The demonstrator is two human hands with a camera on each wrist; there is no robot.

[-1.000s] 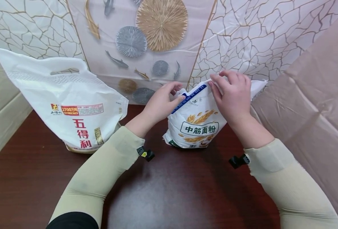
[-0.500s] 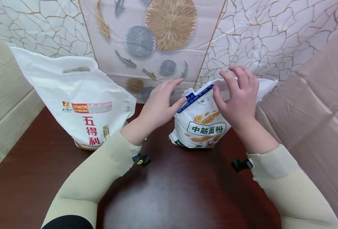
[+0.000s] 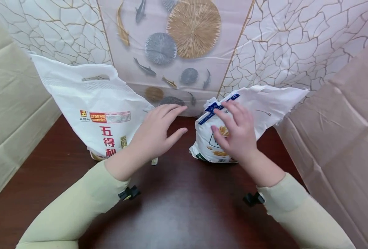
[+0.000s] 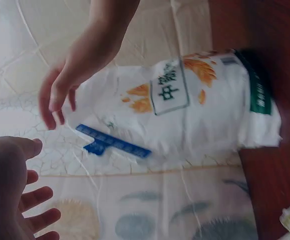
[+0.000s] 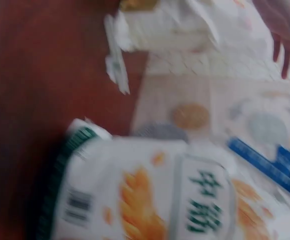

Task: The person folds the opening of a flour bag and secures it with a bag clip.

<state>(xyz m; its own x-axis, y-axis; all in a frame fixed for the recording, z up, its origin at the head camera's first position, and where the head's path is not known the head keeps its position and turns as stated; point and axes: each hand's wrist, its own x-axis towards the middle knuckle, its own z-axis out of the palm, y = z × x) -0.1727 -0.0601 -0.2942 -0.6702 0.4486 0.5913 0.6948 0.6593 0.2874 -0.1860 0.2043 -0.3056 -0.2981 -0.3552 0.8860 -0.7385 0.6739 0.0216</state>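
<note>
A white flour bag (image 3: 207,140) with wheat pictures and green lettering stands on the right. A blue bag clip (image 3: 213,107) lies slantwise across its upper left corner. In front of this bag is my right hand (image 3: 238,133), fingers slightly bent and holding nothing; in the head view it overlaps the printed label. My left hand (image 3: 154,133) hovers empty between the two bags, fingers spread and thumb apart. Behind it stands a larger white flour bag (image 3: 78,93) with red lettering and a cut-out handle. The left wrist view shows the whole clip (image 4: 114,142) along the bag's edge.
A narrow whitish strip with green marks (image 5: 116,60) lies on the dark red-brown table (image 3: 171,214), by the larger bag. Patterned cloth (image 3: 196,76) hangs behind both bags, and beige cloth (image 3: 336,138) walls the right side.
Both hands have left the clip and the bag's top edge. The left hand has moved left and down; the right has come down before the label. The view has shifted left.
</note>
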